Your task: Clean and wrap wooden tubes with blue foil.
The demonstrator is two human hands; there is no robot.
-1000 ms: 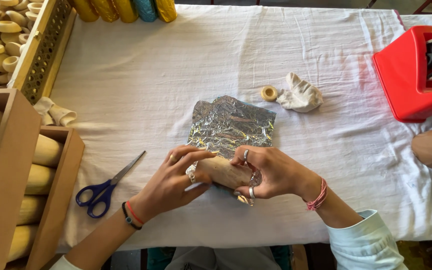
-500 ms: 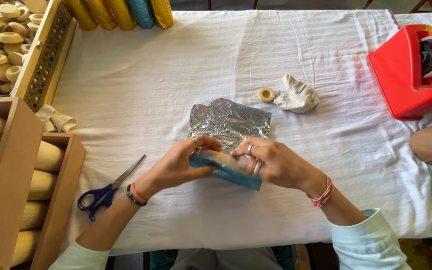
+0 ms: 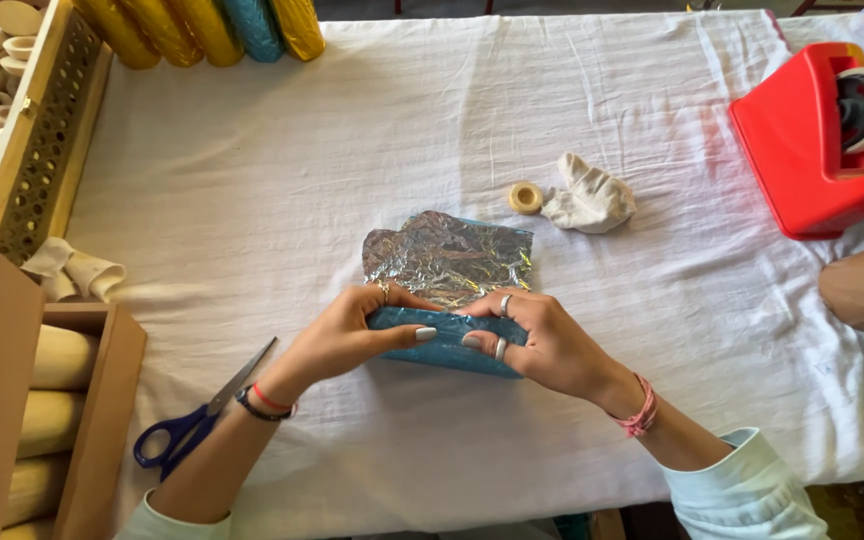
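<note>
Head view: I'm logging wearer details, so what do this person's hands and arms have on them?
Left hand: a finger ring, pale polished nails, black and red bracelets at the wrist. Right hand: two silver rings, a pink string bracelet, pale light-blue sleeve pushed up the forearm.

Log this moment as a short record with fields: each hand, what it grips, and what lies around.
left hand: presses the left end of the blue foil-wrapped roll, thumb on top
right hand: grips the roll's right end, fingers curled over it
foil: crinkled silver foil sheet, its near edge folded blue-side-out over the roll
surface: white cloth-covered table
left of hands: blue-handled scissors
beyond the foil: small tape roll, crumpled white cloth
far right: red tape dispenser
</note>
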